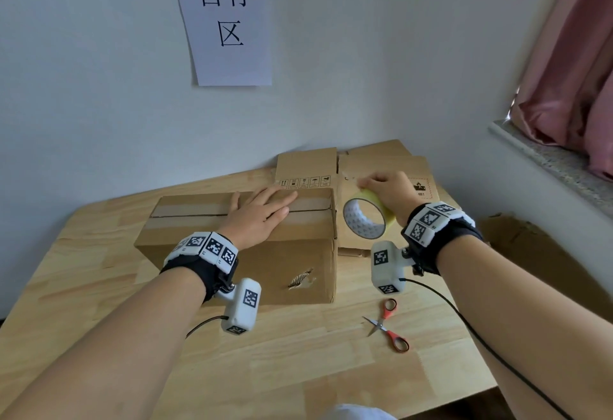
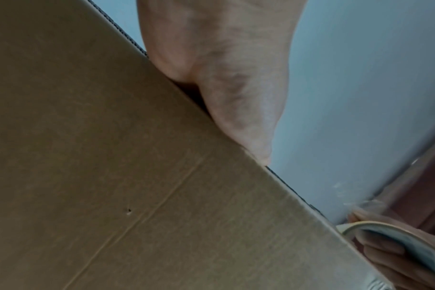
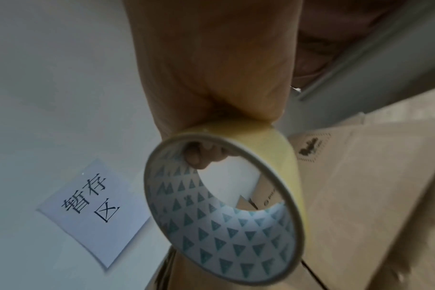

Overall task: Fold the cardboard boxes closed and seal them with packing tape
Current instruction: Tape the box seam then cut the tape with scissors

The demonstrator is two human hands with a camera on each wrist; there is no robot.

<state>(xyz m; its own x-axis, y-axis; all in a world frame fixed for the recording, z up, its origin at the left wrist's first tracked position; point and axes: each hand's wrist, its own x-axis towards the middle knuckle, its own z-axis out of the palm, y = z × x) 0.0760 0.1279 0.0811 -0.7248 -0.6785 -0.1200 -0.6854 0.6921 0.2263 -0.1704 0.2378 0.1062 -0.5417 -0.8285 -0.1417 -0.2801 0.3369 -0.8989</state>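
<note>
The closed cardboard box (image 1: 238,244) sits on the wooden counter (image 1: 298,370), and everything else can be placed from it. The left hand (image 1: 262,214) lies flat on the box's top, fingers straight and spread across the middle seam; this looks meant to hold the two flaps level and shut so the tape can go on without the seam springing open. A pale band already runs along that seam, though whether it is fresh tape or an old strip is hard to tell.

Just off the box's right end, the right hand (image 1: 388,194) holds the roll of packing tape (image 1: 366,217) upright, its open core facing the wearer. The grip is a pinch: the thumb presses on the outer yellow surface and a fingertip (image 3: 201,157) hooks inside the patterned core. That hold probably keeps the roll free to turn while a loose end is found or drawn toward the seam.

Behind the box and the roll lie flattened cartons (image 1: 381,167), likely awaiting their turn. In front of the box's right corner, orange-handled scissors (image 1: 386,325) rest open on the counter, handy for cutting the strip.

The counter is light, jointed wood, pushed into a corner of pale walls. A paper sign (image 1: 229,18) with printed characters hangs above the box; a pink curtain (image 1: 577,54) and a stone sill (image 1: 547,157) are to its right.
</note>
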